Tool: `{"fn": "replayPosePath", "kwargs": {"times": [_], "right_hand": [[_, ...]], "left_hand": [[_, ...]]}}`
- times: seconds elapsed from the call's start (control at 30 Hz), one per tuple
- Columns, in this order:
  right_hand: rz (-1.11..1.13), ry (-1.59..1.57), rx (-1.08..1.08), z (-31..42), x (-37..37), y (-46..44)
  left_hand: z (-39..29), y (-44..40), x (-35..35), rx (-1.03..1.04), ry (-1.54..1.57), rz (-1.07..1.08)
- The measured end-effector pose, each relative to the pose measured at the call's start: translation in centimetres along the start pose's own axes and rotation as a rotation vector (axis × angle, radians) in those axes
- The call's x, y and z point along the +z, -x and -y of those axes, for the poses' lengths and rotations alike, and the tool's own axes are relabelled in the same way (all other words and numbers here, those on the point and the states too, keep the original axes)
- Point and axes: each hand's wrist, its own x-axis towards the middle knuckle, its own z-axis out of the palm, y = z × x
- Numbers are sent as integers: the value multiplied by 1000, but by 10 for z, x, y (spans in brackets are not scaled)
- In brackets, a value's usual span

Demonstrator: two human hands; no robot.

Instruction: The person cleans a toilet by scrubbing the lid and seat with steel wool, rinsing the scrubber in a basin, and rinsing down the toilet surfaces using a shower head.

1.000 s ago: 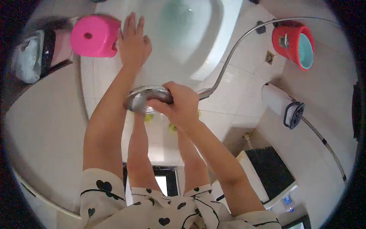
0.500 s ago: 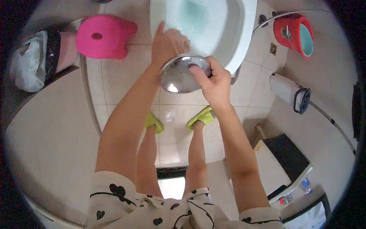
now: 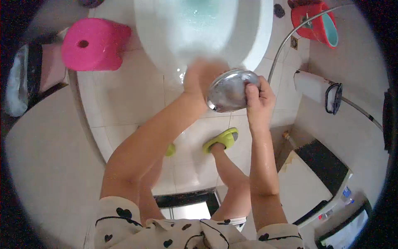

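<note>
My right hand (image 3: 260, 97) is closed around a round chrome shower head (image 3: 233, 91), thumb lying on its back, just outside the near rim. My left hand (image 3: 205, 75) is beside the shower head's left edge, at the near rim of a large white oval bowl (image 3: 163, 39). Motion smears its fingers, so their pose does not show. Bluish water (image 3: 199, 14) lies in the bowl. Drops hang in the air left of the left hand. The shower head's spray side faces away from me.
A pink plastic stool (image 3: 96, 45) stands on the tiled floor at left. At upper right are a red bucket (image 3: 304, 20) and a metal shower hose (image 3: 286, 39). A white cabinet (image 3: 309, 182) is at lower right. My feet wear green slippers (image 3: 222, 140).
Both hands have moved right and nearer to me, the shower head with the right one. The left hand has left the bowl's left side, and the view has shifted. The spray streams no longer show clearly.
</note>
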Motion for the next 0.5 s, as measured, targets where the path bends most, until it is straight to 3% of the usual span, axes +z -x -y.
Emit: {"fn": "replayPosePath", "kwargs": {"times": [0.2, 0.4, 0.5], "right_hand": [[-112, -72, -59, -51, -26, -30], [-88, -208, -187, -71, -27, -58], [-36, -346, -242, -80, -19, -65]], "left_hand": [[-17, -12, 15, -32, 551, -311], [-20, -17, 15, -114, 275, -205], [-23, -13, 12, -92, 147, -268]]}}
